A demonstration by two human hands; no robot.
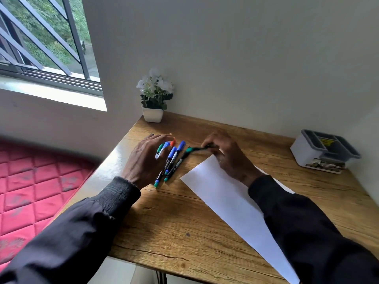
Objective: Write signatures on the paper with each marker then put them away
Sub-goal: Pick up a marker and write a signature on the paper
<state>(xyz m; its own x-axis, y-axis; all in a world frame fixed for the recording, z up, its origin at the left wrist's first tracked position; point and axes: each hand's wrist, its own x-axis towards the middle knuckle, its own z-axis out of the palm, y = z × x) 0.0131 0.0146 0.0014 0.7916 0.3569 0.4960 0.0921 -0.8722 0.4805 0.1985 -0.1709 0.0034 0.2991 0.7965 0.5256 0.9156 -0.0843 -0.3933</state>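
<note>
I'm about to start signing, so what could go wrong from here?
The loose markers under the left hand could roll toward the desk's left edge. The right sleeve lies over the paper, whose near corner reaches the desk's front edge; an arm move might drag it off.

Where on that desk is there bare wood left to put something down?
Bare wood: the near table edge between left sleeve and paper; the strip by the wall from flower pot to box; the patch in front of the box. Crowded: the markers under the left hand, and the green marker the right hand grips.
</note>
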